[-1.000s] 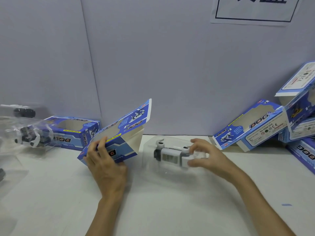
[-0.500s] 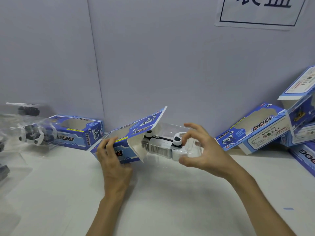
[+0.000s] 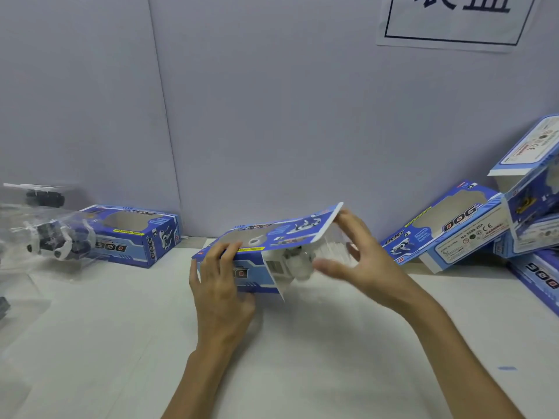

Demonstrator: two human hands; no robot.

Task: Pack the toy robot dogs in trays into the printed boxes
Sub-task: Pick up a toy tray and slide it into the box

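Observation:
My left hand grips a blue printed box lying on the white table in the middle, fingers over its top and thumb on the near side. The box's right end is open and its flap is lifted. A white toy robot dog in a clear tray is partly inside that open end. My right hand holds the tray's outer end, thumb below and fingers above, touching the flap. That hand and the tray are blurred.
Another printed box lies at the back left beside several toy dogs in clear trays. More boxes lean and stack at the right. A grey wall with a paper sign stands behind.
My right hand lifted the tray with the dog off the table and slid it left into the box's open end. My left hand tipped the box flatter and its flap came down.

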